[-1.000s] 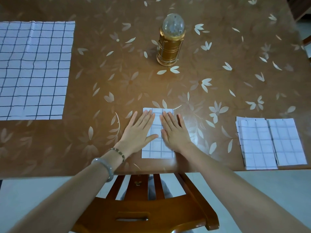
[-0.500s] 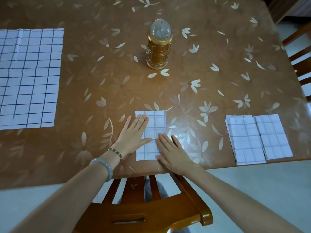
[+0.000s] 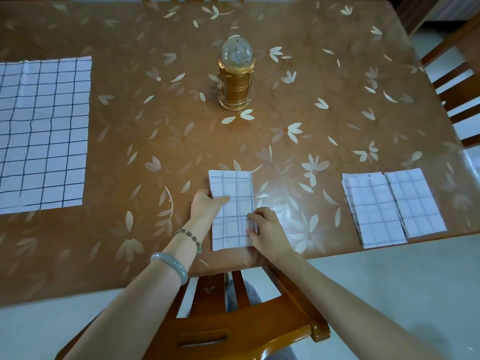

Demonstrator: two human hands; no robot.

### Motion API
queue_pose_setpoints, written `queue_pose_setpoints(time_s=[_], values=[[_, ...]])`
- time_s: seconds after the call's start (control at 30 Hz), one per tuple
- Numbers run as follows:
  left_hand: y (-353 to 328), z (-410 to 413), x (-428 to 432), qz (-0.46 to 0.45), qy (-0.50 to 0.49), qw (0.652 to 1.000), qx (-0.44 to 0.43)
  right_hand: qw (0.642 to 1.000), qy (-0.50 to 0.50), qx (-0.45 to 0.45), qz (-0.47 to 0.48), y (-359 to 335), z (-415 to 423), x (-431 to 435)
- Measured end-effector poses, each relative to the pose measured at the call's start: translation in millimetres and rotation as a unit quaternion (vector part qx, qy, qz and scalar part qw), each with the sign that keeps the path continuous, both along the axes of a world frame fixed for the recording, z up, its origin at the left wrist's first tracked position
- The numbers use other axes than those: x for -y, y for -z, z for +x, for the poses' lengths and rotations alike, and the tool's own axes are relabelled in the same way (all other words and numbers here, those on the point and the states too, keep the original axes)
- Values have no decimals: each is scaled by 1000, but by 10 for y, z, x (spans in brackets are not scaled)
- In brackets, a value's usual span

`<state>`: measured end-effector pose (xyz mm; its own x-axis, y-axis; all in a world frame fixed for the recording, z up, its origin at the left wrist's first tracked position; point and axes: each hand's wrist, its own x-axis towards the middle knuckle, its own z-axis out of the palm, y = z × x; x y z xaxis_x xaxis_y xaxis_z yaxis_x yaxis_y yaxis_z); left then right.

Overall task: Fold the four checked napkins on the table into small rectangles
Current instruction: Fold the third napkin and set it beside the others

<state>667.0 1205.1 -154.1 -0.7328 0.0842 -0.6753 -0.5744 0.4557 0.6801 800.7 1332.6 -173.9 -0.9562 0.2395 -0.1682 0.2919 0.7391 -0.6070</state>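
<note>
Left hand: thumb laid on top of the centre napkin at its left edge, the other fingers tucked at or under that edge; it pinches the cloth.

Right hand: fingers curled, pinching the right edge of the same napkin, lower down.

Centre napkin: folded to a narrow upright rectangle, flat on the table at lower centre of the frame, near the front edge.

Handling, as judged: light, thin, limp cloth. The stacked layers may slide apart or spring open, and the glossy table cover gives little grip. Hold at opposite edges with all layers pinched together.

Two finished napkins lie side by side, touching, at lower right. One unfolded napkin lies spread at the left edge of the frame.

A gold lantern with a clear dome stands upright at upper centre, well apart from the cloths.

Writing, brands, labels: none legible on any item.
</note>
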Motion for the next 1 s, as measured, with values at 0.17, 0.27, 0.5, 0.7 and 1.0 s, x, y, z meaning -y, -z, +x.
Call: queue_pose_setpoints(time_s=[0.17,0.27,0.5,0.7,1.0], values=[[-170,176,73,123,42,990,51,976,116,30,-180,-216,-139,-20],[-323,172,178,184,40,980,70,890,231,74,-386,-481,-278,-119],[-817,111,270,269,40,959,82,816,254,114,-507,-899,-222,-258],[-1046,223,64,238,107,963,70,851,322,27,-414,-1242,55,-443],[-1281,680,-601,233,174,954,78,832,409,-38,-373,-1537,721,-951]])
